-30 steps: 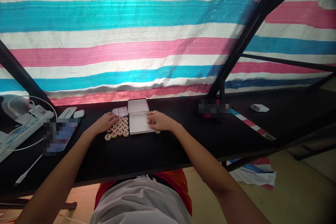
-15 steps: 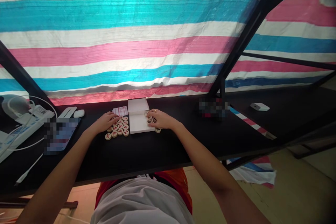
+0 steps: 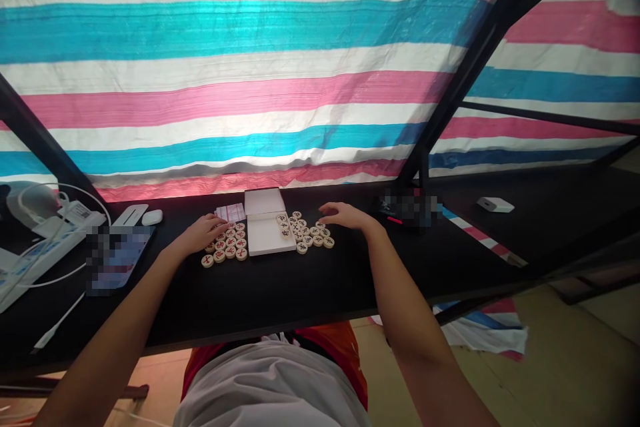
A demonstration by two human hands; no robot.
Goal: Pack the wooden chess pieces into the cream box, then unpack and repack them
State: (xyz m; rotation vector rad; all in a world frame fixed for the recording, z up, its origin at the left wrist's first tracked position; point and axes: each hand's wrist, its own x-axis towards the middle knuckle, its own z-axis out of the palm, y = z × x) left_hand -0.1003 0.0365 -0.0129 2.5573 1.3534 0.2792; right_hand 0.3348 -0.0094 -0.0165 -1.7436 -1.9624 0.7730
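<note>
An open white box (image 3: 265, 237) stands mid-table, its lid (image 3: 264, 201) folded back, with a few dark-marked round pieces (image 3: 283, 226) along its right side. Red-marked round pieces (image 3: 231, 242) sit in rows left of the box. My left hand (image 3: 206, 232) rests over the upper left of these rows, fingers apart, holding nothing. Right of the box lie several dark-marked pieces (image 3: 313, 231). My right hand (image 3: 345, 215) hovers at their upper right, fingers apart, its fingertips near the top pieces and nothing visible in it.
A printed paper (image 3: 230, 212) lies behind the red-marked pieces. On the left of the black table (image 3: 225, 307) are a phone (image 3: 123, 260), a white case (image 3: 153, 217), a power strip (image 3: 55, 240) and cables. A blurred dark object (image 3: 407, 208) and a white adapter (image 3: 495, 204) are right.
My right hand has moved right, from the box's right side to beyond the dark-marked pieces, uncovering them. My left hand has stayed almost still.
</note>
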